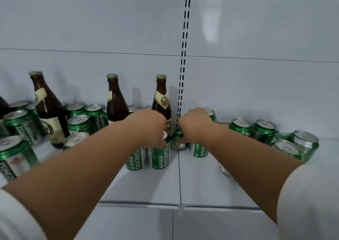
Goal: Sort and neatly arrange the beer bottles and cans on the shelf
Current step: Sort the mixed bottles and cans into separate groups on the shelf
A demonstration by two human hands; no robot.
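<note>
Reaching in from the bottom corners of the frame, both bare arms meet at the middle of the white metal shelf [201,190]. The left hand [153,129] curls down over the top of an upright green Tsingtao aluminium can [160,159], which stands just in front of a tall brown glass beer bottle with a cream label [161,100]. The right hand [194,125] appears to grip a green can lying on its side [177,138] at frame centre, though how its fingers lie is hidden behind the knuckles.

Doing this step well likely means keeping the left grip low and steady so the can does not knock the bottle behind it, and turning the tipped can upright before setting it down. More green cans [264,131] cluster untidily at right, some tilted; two other brown bottles [47,109] stand among cans at left. Grouping bottles at the back and cans in front rows looks sensible.
</note>
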